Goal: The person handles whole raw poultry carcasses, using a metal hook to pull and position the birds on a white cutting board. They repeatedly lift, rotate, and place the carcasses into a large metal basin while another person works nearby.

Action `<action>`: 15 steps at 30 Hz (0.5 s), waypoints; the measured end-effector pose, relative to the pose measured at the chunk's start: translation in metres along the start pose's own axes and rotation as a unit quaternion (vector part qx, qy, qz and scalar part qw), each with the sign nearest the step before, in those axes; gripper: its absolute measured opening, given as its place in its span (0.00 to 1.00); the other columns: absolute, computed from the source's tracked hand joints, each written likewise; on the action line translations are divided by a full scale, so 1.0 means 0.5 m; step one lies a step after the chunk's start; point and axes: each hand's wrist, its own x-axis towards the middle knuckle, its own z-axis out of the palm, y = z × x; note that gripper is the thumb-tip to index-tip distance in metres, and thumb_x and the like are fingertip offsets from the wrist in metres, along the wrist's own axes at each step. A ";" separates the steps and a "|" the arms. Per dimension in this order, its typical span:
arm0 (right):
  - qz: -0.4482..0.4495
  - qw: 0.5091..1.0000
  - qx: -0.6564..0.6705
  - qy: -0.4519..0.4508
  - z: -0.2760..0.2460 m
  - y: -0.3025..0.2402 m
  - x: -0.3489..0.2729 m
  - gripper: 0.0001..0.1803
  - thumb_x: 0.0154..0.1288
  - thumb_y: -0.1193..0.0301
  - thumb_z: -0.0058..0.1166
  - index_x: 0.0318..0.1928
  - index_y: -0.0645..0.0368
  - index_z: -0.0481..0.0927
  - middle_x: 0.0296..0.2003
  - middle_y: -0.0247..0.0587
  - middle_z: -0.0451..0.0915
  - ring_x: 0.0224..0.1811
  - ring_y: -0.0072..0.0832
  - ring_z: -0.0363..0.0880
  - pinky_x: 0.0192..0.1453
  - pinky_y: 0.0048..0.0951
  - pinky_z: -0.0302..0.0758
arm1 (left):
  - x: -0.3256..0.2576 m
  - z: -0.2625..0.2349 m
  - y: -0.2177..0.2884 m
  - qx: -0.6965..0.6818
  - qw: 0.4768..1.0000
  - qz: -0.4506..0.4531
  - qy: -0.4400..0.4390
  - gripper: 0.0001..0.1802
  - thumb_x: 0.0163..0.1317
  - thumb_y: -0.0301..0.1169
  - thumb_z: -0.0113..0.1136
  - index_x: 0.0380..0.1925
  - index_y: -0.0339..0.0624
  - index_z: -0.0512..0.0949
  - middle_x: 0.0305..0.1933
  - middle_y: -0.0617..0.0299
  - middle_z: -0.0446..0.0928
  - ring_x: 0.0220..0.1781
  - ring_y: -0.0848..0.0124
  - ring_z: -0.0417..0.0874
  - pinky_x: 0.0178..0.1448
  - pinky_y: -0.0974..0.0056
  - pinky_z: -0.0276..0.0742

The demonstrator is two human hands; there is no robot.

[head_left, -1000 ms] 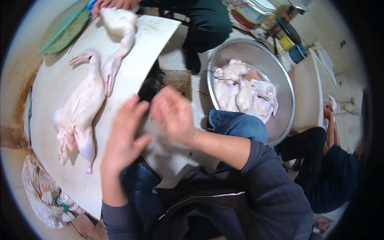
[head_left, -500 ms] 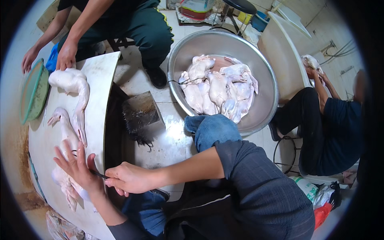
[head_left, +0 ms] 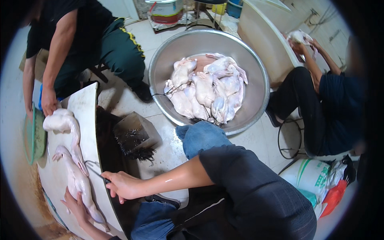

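Observation:
A plucked duck [head_left: 78, 180] lies lengthwise on the white board [head_left: 86, 108], head toward the far end. My left hand [head_left: 76, 208] rests on its lower body with the fingers apart. Over the board's right edge, my right hand [head_left: 122, 186] is closed around the handle of a dark metal hook [head_left: 94, 168]. The hook's bent end is beside the duck, near the neck of a second plucked duck [head_left: 60, 122]. A co-worker's hand [head_left: 49, 102] touches that second duck.
A large metal basin [head_left: 160, 52] holds several plucked ducks [head_left: 205, 90] and dark hooks. A square container with dark feathers [head_left: 134, 136] stands between board and basin. The co-worker's other hand is at a green basin [head_left: 37, 138]. At right, another person handles a bird [head_left: 299, 37] by a pale tub [head_left: 264, 40].
My left hand has come down from a raised, spread pose onto the duck's lower body. The hook has moved away from the left hand, its end now beside the duck. The view has shifted.

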 end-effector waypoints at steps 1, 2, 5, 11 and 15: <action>-0.001 1.000 0.005 -0.010 0.001 -0.001 0.000 0.25 0.79 0.76 0.40 0.72 0.67 0.60 0.31 0.46 0.83 0.20 0.30 0.83 0.26 0.32 0.81 | 0.007 -0.015 0.006 -0.001 0.999 0.044 -0.022 0.42 0.64 0.48 0.65 0.71 0.35 0.65 0.68 0.41 0.72 0.72 0.47 0.69 0.84 0.38 0.36; -0.015 1.000 -0.006 -0.008 0.003 0.005 0.006 0.24 0.77 0.77 0.39 0.71 0.67 0.62 0.32 0.46 0.82 0.21 0.29 0.83 0.26 0.32 0.82 | 0.014 -0.033 0.011 -0.001 0.995 0.087 -0.045 0.43 0.61 0.46 0.68 0.71 0.35 0.65 0.67 0.41 0.72 0.72 0.46 0.69 0.84 0.38 0.36; -0.012 0.999 0.032 0.012 0.005 0.009 0.009 0.24 0.77 0.78 0.39 0.70 0.68 0.63 0.31 0.46 0.82 0.22 0.28 0.84 0.27 0.31 0.84 | 0.040 -0.116 0.117 -0.048 0.982 0.080 -0.164 0.50 0.40 0.37 0.83 0.64 0.33 0.68 0.59 0.41 0.74 0.63 0.43 0.73 0.80 0.44 0.55; 0.010 0.997 0.073 0.032 0.007 0.020 0.029 0.24 0.71 0.80 0.47 0.66 0.72 0.70 0.37 0.46 0.82 0.23 0.27 0.83 0.23 0.29 0.85 | 0.126 -0.131 0.125 0.081 0.917 0.170 -0.351 0.43 0.26 0.35 0.89 0.46 0.34 0.76 0.52 0.46 0.75 0.54 0.47 0.74 0.61 0.49 0.73; 0.011 0.996 0.082 0.046 0.009 0.003 0.024 0.21 0.70 0.80 0.51 0.61 0.73 0.74 0.37 0.46 0.82 0.24 0.27 0.82 0.22 0.28 0.84 | 0.167 -0.046 0.017 -0.132 0.892 -0.118 -0.416 0.29 0.54 0.45 0.77 0.42 0.29 0.81 0.39 0.52 0.82 0.41 0.64 0.83 0.47 0.59 0.79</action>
